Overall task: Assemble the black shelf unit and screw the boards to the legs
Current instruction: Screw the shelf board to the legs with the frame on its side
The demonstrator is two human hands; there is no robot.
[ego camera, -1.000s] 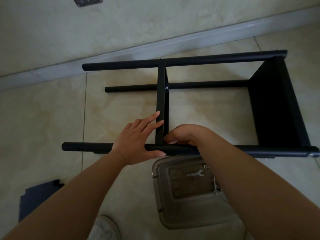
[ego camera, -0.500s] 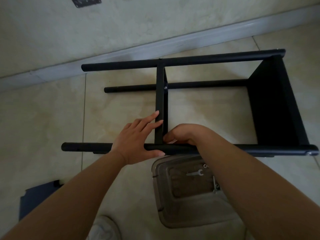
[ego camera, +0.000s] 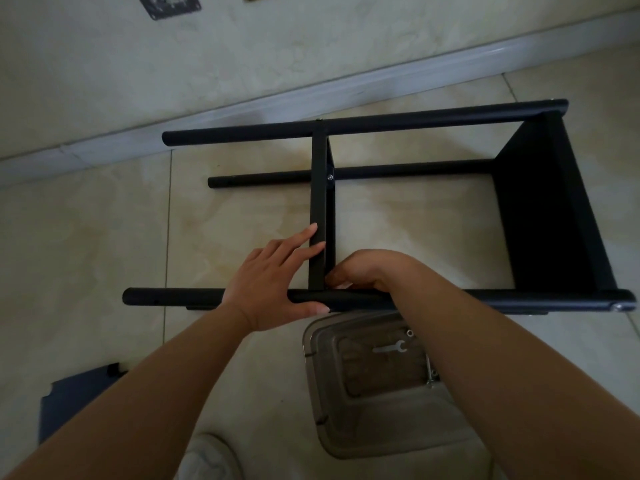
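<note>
We have the shelf unit (ego camera: 381,209) lying on its side on the floor, one end board (ego camera: 547,216) already fixed. Our left hand (ego camera: 273,282) lies spread against the middle board (ego camera: 318,216) and near leg (ego camera: 173,297); just right of it our right hand (ego camera: 363,271) curls at the joint (contents hidden). A loose board (ego camera: 72,400) below our left hand is not yet fitted.

Right hand (ego camera: 367,271): curled fingers hide whatever they hold at the middle board (ego camera: 318,216). Forearm covers part of clear container (ego camera: 346,410); its small hardware unidentifiable.

Beige tiled floor (ego camera: 104,237), pale wall (ego camera: 311,39)
</note>
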